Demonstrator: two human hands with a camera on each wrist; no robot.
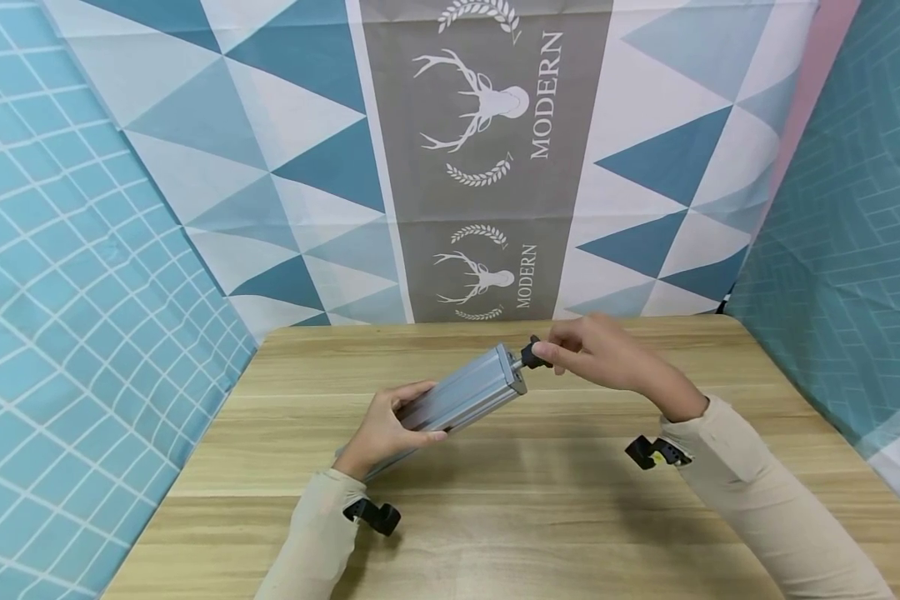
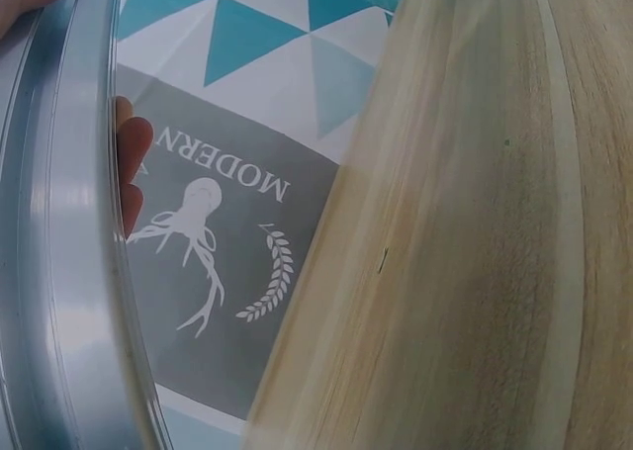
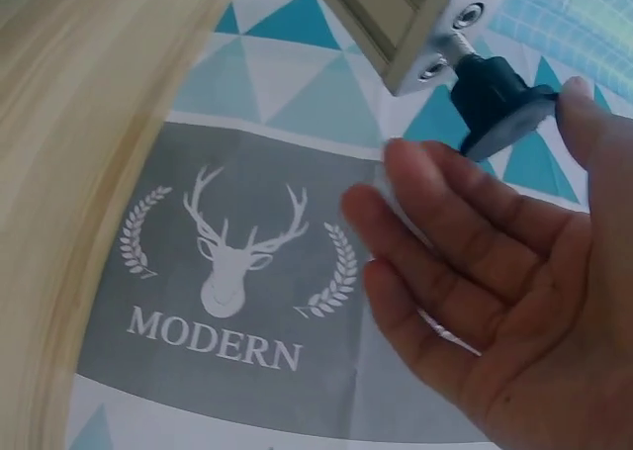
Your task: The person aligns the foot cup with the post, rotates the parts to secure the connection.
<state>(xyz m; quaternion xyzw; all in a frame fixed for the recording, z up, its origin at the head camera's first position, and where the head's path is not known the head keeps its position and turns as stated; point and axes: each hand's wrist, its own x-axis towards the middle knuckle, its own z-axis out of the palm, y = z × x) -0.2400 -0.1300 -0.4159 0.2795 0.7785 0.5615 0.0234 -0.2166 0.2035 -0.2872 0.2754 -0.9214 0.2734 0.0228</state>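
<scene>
My left hand (image 1: 390, 425) grips a silver aluminum profile (image 1: 465, 387) around its lower part, thumb on the near side. Tilted above the table, the profile rises to the right; its long grooves (image 2: 69, 223) fill the left edge of the left wrist view. A black levelling foot (image 3: 499, 99) with a round base sits on a short threaded stud (image 3: 457, 49) at the profile's upper end. At that foot, my right hand (image 1: 596, 354) has its thumb against the rim of the base and its fingertips close to the opposite edge. Screw heads show in the end face.
Beneath both hands lies a wood-grain table (image 1: 510, 517). A patterned cloth with deer prints (image 1: 495, 167) hangs behind its far edge, with blue tiled cloth (image 1: 82, 292) on the left and teal cloth (image 1: 855, 208) on the right. Black camera mounts (image 1: 375, 515) are strapped to both wrists.
</scene>
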